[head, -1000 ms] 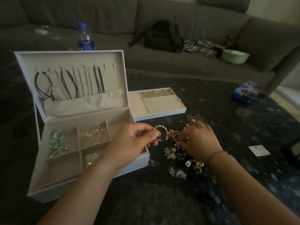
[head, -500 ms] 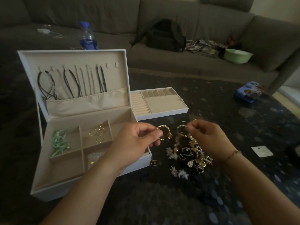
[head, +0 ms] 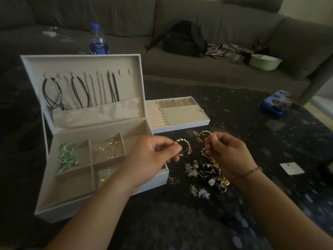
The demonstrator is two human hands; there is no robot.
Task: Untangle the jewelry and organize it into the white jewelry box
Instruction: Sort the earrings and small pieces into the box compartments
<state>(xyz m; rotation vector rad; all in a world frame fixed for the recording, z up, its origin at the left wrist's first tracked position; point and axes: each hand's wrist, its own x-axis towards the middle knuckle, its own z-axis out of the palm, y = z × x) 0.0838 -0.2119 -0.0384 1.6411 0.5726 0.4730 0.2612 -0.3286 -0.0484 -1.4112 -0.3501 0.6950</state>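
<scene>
Tabletop jewelry box (head: 100, 212), compartmented earrings (head: 108, 147).

I see a dark speckled table (head: 252, 123). On it, the open white jewelry box (head: 100, 210) sits at left, its removed tray (head: 180, 123) behind, loose jewelry (head: 207, 175) centre, a white card (head: 292, 168) right, a blue packet (head: 276, 103) upper right.

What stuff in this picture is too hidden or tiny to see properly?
- Right hand, head view: it covers where the tangled jewelry pile hangs from its fingers.
- White jewelry box: the left hand hides its right-hand compartment.
- Clear pieces in the box: too small and dim to identify.
</scene>
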